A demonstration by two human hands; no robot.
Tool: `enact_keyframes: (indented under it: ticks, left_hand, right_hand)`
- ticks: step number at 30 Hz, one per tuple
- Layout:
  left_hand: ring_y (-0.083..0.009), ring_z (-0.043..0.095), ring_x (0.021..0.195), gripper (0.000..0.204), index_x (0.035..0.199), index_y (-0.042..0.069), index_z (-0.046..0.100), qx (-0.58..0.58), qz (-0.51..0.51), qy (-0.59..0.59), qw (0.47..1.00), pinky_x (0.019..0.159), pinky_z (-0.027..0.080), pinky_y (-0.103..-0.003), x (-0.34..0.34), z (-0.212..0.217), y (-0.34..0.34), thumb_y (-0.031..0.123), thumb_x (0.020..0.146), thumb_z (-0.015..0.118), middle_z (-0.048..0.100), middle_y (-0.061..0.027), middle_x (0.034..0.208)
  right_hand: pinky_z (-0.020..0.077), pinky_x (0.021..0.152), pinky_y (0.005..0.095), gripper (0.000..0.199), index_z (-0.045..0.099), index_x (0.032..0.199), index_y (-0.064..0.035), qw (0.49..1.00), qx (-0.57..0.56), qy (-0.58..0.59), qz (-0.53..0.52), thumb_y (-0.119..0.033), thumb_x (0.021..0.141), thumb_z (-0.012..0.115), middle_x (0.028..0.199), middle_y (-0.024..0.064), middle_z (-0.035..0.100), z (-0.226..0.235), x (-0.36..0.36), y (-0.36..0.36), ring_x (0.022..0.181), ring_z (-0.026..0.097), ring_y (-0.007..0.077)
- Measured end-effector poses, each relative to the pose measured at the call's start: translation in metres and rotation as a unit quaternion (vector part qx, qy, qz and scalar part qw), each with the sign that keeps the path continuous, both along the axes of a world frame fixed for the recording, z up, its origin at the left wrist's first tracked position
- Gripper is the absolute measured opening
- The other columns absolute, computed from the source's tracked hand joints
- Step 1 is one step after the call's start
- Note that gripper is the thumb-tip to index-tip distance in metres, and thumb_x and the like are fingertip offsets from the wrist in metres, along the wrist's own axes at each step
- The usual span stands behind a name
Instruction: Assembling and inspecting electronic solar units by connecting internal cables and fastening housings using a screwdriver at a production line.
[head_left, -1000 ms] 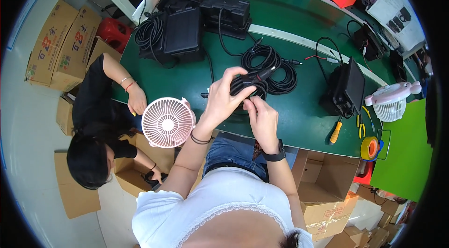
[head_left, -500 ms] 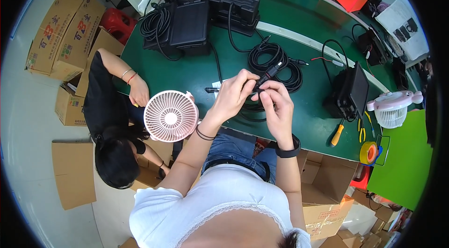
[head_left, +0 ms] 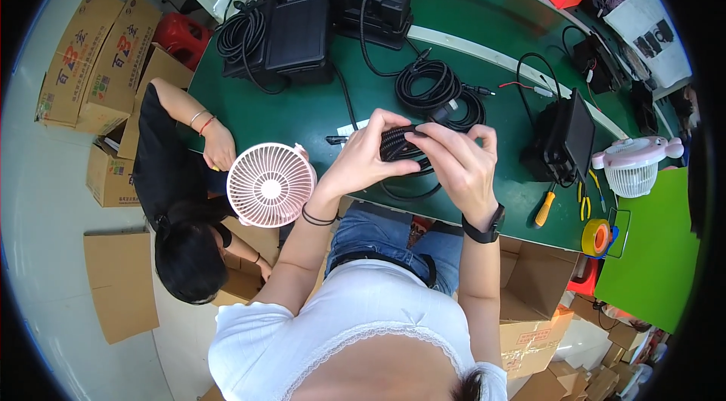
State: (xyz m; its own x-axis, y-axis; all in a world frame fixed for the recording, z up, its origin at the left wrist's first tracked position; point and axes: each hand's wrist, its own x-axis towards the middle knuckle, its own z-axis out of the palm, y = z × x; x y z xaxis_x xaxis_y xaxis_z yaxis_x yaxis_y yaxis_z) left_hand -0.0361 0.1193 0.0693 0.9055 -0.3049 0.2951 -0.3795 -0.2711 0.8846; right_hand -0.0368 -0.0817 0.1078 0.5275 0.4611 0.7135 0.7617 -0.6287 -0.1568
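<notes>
Fingers [head_left: 393, 145] of the left hand [head_left: 363, 163] are wrapping a bundle of black cable [head_left: 401, 145] above the green table [head_left: 302, 110], while the right hand [head_left: 457, 167] is pinching its end. It looks light, springy and likely to uncoil, so gripping across the whole bundle seems best.
</notes>
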Motion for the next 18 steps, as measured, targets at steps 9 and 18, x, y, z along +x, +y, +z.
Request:
enact_keyframes:
  ticks: [9, 18]
  left_hand:
    - [-0.0383, 0.067, 0.100, 0.046, 0.120, 0.001, 0.046, 0.055, 0.013, -0.048, 0.997, 0.081, 0.054, -0.041, 0.002, -0.007, -0.005, 0.020, 0.089, 0.073, 0.066, -0.0207, 0.109]
    - [-0.0282, 0.062, 0.101, 0.036, 0.126, -0.002, 0.045, 0.012, -0.025, 0.024, 0.999, 0.088, 0.049, -0.036, -0.003, -0.001, -0.006, 0.008, 0.095, 0.060, 0.059, -0.0171, 0.112]
  right_hand:
    - [0.0533, 0.084, 0.0400, 0.029, 0.072, 0.099, -0.0060, 0.995, 0.012, -0.025, 0.097, -0.011, 0.071, 0.067, 0.107, 0.0029, 0.067, -0.011, 0.016, -0.006, 0.097, 0.066, 0.0217]
    - [0.0585, 0.075, 0.0352, 0.022, 0.076, 0.089, -0.0080, 0.990, 0.023, -0.109, 0.082, -0.010, 0.068, 0.073, 0.100, 0.0044, 0.069, -0.027, 0.000, -0.012, 0.089, 0.069, 0.0230]
